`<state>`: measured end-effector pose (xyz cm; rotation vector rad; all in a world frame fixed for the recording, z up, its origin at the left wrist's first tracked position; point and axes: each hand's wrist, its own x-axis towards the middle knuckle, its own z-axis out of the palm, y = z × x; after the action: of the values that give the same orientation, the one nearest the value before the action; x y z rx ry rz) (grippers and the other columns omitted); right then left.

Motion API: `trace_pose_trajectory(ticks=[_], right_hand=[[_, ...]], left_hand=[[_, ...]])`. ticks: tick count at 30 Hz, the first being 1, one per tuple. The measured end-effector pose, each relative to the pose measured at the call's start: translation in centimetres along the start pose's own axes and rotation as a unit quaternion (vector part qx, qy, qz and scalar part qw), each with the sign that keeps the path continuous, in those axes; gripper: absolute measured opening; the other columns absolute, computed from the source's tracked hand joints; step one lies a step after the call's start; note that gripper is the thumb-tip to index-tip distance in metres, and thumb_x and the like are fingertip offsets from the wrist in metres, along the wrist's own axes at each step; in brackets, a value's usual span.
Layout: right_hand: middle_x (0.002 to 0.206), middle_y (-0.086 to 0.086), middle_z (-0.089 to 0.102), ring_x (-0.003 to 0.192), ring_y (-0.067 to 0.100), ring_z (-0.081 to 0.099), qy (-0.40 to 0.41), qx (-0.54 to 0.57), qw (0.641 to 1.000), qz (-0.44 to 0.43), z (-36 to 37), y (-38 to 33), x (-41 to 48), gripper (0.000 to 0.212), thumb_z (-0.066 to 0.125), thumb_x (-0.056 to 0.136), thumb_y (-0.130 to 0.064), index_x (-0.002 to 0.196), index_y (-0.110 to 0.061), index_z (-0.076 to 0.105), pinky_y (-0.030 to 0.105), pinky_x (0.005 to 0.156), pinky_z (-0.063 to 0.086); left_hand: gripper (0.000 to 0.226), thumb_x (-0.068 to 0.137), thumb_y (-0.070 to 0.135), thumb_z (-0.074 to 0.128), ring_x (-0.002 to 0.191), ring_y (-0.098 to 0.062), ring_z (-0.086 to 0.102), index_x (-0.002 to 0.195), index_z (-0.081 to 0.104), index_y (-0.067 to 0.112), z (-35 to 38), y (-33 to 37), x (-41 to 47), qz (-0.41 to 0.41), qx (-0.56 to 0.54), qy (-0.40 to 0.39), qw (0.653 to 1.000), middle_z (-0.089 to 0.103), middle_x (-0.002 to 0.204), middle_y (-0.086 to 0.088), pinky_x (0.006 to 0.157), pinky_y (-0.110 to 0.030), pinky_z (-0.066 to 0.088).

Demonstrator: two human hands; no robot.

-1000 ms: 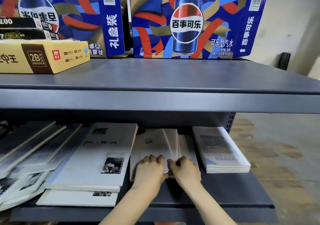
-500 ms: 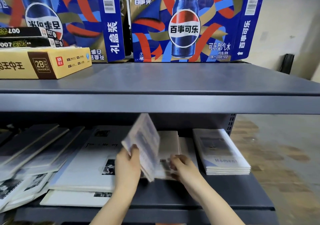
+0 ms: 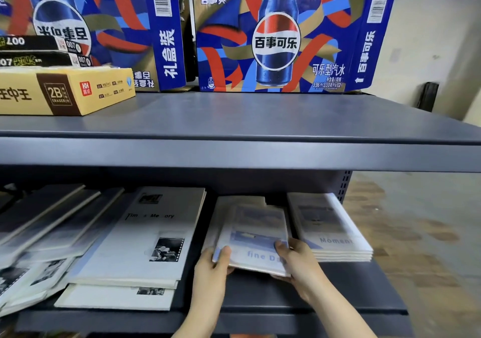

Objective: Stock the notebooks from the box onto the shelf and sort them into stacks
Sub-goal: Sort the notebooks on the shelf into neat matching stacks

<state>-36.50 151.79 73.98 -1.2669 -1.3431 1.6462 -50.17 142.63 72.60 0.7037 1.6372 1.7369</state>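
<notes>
On the lower grey shelf [image 3: 338, 296] a small stack of pale notebooks [image 3: 253, 236] with a blue band and blue lettering lies in the middle. My left hand [image 3: 212, 264] grips its near left corner, thumb on the top cover. My right hand [image 3: 296, 257] holds its near right corner, thumb on top. Right of it sits a neat stack of "Moment" notebooks [image 3: 330, 228]. On the left lies a stack of larger white notebooks [image 3: 145, 236] with a black-and-white photo. The box of the task is not in view.
Further left, several notebooks [image 3: 44, 223] lean and overlap in a loose pile. The upper shelf [image 3: 234, 119] carries two blue cola cartons [image 3: 276, 35], a yellow eraser box [image 3: 65, 90] and black boxes. Bare floor [image 3: 416, 220] lies to the right.
My left hand lifted and turned over a notebook, then laid it flat on the middle stack. Both hands now hold that stack's near corners.
</notes>
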Motion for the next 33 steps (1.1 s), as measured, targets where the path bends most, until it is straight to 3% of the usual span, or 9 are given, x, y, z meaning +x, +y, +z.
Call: trace_pose_trajectory(ticks=[3,5,9,14,18,24,27,31,33], right_hand=[[0.078,0.010,0.053,0.069,0.020,0.051,0.017,-0.130,0.991,-0.025,-0.7,0.9,0.7,0.016,0.052,0.095,-0.019,0.093,-0.004,0.055,0.032,0.066,0.046],[0.073,0.008,0.050,0.066,0.018,0.047,0.015,-0.145,0.989,-0.036,-0.9,1.1,0.7,0.017,0.052,0.095,-0.019,0.090,-0.003,0.056,0.028,0.063,0.038],[0.072,0.007,0.048,0.063,0.016,0.044,0.025,-0.170,0.983,-0.060,-0.9,1.3,0.7,0.017,0.052,0.095,-0.017,0.080,-0.009,0.053,0.027,0.057,0.034],[0.076,0.010,0.049,0.068,0.019,0.046,0.036,-0.182,0.981,-0.058,-1.0,1.7,1.0,0.015,0.053,0.093,-0.016,0.085,-0.003,0.056,0.029,0.061,0.034],[0.078,0.011,0.048,0.069,0.020,0.045,0.033,-0.183,0.981,-0.058,-1.0,1.8,1.0,0.016,0.051,0.094,-0.016,0.092,-0.002,0.055,0.030,0.061,0.035],[0.087,0.006,0.059,0.079,0.021,0.055,0.042,-0.096,0.994,-0.018,-1.1,1.8,0.4,0.007,0.045,0.098,-0.015,0.100,-0.016,0.051,0.035,0.076,0.048],[0.076,0.004,0.058,0.070,0.020,0.054,0.037,-0.044,0.998,-0.002,-1.4,1.7,-0.1,0.015,0.041,0.099,-0.012,0.094,-0.012,0.055,0.034,0.065,0.046],[0.060,0.001,0.059,0.060,0.018,0.054,0.014,0.027,0.999,0.035,-1.9,1.2,-0.5,0.019,0.041,0.099,-0.009,0.091,-0.007,0.058,0.023,0.050,0.044],[0.061,0.005,0.057,0.059,0.018,0.050,0.017,0.086,0.994,0.065,-2.2,0.9,-0.4,0.016,0.044,0.097,-0.005,0.086,-0.007,0.054,0.021,0.045,0.041]], left_hand=[[0.022,0.092,0.002,0.048,0.099,-0.020,0.059,0.111,0.056,0.009,-0.7,-0.2,1.3,0.066,0.161,0.077,0.982,0.062,0.107,-0.003,0.083,-0.022,0.035],[0.034,0.091,0.003,0.048,0.096,-0.017,0.054,0.125,0.050,0.006,-1.0,-0.4,2.4,0.079,0.258,0.057,0.961,0.055,0.117,-0.002,0.081,-0.021,0.034],[0.045,0.091,0.013,0.049,0.119,-0.033,0.048,0.133,0.037,0.002,-0.3,-0.3,4.1,0.011,0.397,0.003,0.918,0.051,0.128,-0.018,0.092,-0.033,0.038],[0.041,0.091,0.011,0.048,0.115,-0.034,0.052,0.131,0.042,0.003,0.0,-0.2,4.3,0.002,0.368,0.028,0.929,0.053,0.127,-0.019,0.089,-0.033,0.041],[0.035,0.094,0.005,0.041,0.077,-0.026,0.054,0.128,0.045,0.003,-0.2,0.1,3.8,0.029,0.294,0.074,0.952,0.061,0.110,-0.017,0.068,-0.029,0.040],[0.029,0.094,0.010,0.049,0.071,-0.020,0.055,0.121,0.051,-0.001,0.1,0.7,3.7,0.034,0.202,0.112,0.972,0.064,0.109,-0.018,0.061,-0.018,0.042],[0.025,0.094,0.010,0.052,0.069,-0.014,0.054,0.117,0.054,0.002,0.3,0.9,3.8,0.027,0.141,0.126,0.982,0.062,0.107,-0.016,0.049,-0.010,0.041],[0.026,0.091,0.000,0.048,0.091,-0.029,0.060,0.116,0.057,0.002,0.6,1.1,4.7,-0.023,0.097,0.107,0.989,0.063,0.108,-0.017,0.077,-0.029,0.047],[0.039,0.085,-0.011,0.039,0.100,-0.029,0.058,0.116,0.057,0.004,0.9,1.2,4.7,-0.018,0.142,0.080,0.986,0.062,0.109,-0.012,0.087,-0.033,0.046]])
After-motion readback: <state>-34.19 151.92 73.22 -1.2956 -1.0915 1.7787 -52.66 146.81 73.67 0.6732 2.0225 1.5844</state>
